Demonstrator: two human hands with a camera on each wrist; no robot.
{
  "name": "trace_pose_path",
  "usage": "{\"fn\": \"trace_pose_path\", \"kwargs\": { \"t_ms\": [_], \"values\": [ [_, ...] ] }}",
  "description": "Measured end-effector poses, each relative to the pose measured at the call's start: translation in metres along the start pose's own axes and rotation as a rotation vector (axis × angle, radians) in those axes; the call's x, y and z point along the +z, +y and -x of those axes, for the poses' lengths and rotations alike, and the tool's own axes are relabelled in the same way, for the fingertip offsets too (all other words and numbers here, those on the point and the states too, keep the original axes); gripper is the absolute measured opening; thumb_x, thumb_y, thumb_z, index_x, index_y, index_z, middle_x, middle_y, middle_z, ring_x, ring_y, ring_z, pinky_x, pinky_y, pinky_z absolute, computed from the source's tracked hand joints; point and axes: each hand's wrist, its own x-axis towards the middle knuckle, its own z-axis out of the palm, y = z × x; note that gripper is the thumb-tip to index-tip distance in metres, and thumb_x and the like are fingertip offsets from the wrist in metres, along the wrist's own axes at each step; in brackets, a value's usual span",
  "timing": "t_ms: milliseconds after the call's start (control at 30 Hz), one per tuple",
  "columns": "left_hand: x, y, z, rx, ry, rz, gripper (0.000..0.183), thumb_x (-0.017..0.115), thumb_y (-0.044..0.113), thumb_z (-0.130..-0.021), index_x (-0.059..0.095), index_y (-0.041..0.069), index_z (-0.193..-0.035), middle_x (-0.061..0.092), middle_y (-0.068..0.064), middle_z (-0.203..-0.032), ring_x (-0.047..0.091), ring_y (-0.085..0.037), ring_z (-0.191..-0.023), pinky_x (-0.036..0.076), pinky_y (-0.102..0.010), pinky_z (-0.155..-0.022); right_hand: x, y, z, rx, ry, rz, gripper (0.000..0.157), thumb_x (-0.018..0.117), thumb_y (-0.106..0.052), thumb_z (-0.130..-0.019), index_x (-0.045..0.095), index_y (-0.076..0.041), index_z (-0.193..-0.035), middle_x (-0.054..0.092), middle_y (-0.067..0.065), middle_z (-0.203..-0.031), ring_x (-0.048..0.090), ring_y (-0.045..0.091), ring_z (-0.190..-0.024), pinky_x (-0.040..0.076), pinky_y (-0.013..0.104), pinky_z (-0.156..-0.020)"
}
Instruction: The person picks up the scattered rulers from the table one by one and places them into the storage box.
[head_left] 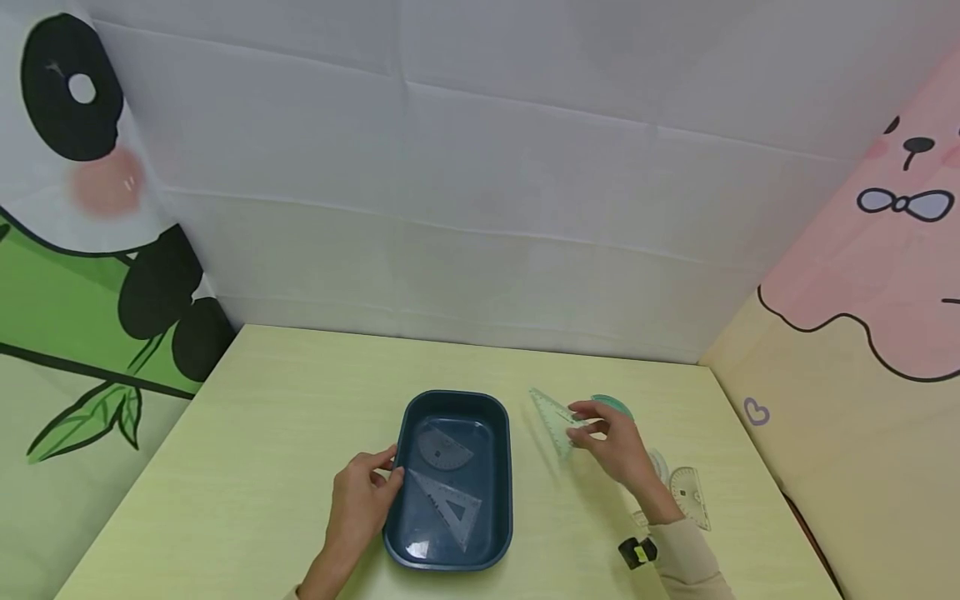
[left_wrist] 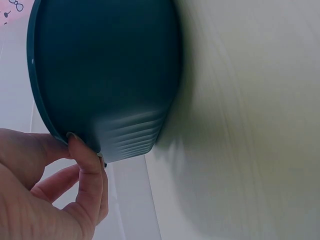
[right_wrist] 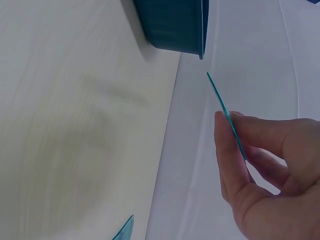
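A dark blue rectangular tray (head_left: 497, 483) stands on the table, and my left hand (head_left: 363, 498) pinches its left rim between thumb and fingers. Inside it lie a clear protractor (head_left: 442, 450) and a clear set square (head_left: 467, 505). To the right of the tray, my right hand (head_left: 611, 442) pinches a greenish see-through set square (head_left: 553, 418), held above the table. Edge-on, that set square (right_wrist: 225, 110) looks like a thin teal line in the right wrist view. The left wrist view shows the tray's outer wall (left_wrist: 110, 65) beside my fingers.
Behind my right hand lies a teal curved piece (head_left: 613, 405), partly hidden. A clear protractor (head_left: 688, 493) and another clear curved piece (head_left: 659, 465) lie near my right forearm. White cloth (head_left: 465, 183) hangs behind the table (head_left: 262, 433), with printed panels at both sides.
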Motion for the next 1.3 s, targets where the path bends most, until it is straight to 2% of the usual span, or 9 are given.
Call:
{"fn": "trace_pose_path", "kwargs": {
  "t_ms": [233, 633, 867, 1300],
  "values": [
    [0.000, 0.002, 0.003, -0.007, 0.002, 0.002, 0.033, 0.076, -0.003, -0.084, 0.074, -0.005, -0.117, 0.070, -0.010, -0.088, 0.061, -0.015, -0.067, 0.048, -0.024, -0.058, 0.001, -0.008, 0.004, -0.018, -0.019, -0.030, 0.037, 0.077, -0.005, -0.090, 0.067, -0.002, -0.126, 0.067, 0.019, -0.119, 0.072, 0.031, -0.097, 0.055, 0.024, -0.074],
    [0.001, 0.005, 0.008, -0.019, 0.000, -0.003, 0.034, 0.076, -0.002, -0.085, 0.074, -0.005, -0.118, 0.070, -0.009, -0.088, 0.061, -0.014, -0.067, 0.047, -0.024, -0.058, 0.007, -0.020, 0.009, -0.024, -0.048, 0.008, 0.036, 0.077, -0.005, -0.090, 0.069, -0.007, -0.125, 0.069, 0.013, -0.118, 0.072, 0.022, -0.094, 0.055, 0.025, -0.073],
    [0.002, 0.006, 0.011, -0.021, -0.001, -0.004, 0.034, 0.075, -0.002, -0.085, 0.074, -0.005, -0.119, 0.071, -0.011, -0.090, 0.061, -0.015, -0.068, 0.047, -0.024, -0.058, 0.014, -0.027, 0.014, -0.032, -0.057, -0.007, 0.036, 0.079, -0.005, -0.088, 0.070, -0.008, -0.123, 0.070, 0.010, -0.116, 0.072, 0.018, -0.090, 0.055, 0.026, -0.073],
    [0.004, 0.008, 0.019, 0.013, 0.051, -0.005, 0.033, 0.077, -0.002, -0.082, 0.075, -0.005, -0.115, 0.070, -0.009, -0.085, 0.060, -0.012, -0.064, 0.047, -0.023, -0.056, 0.033, -0.036, 0.023, -0.036, -0.117, -0.003, 0.036, 0.079, -0.007, -0.088, 0.071, -0.010, -0.123, 0.070, 0.009, -0.116, 0.071, 0.015, -0.087, 0.055, 0.026, -0.072]
  ]
}}
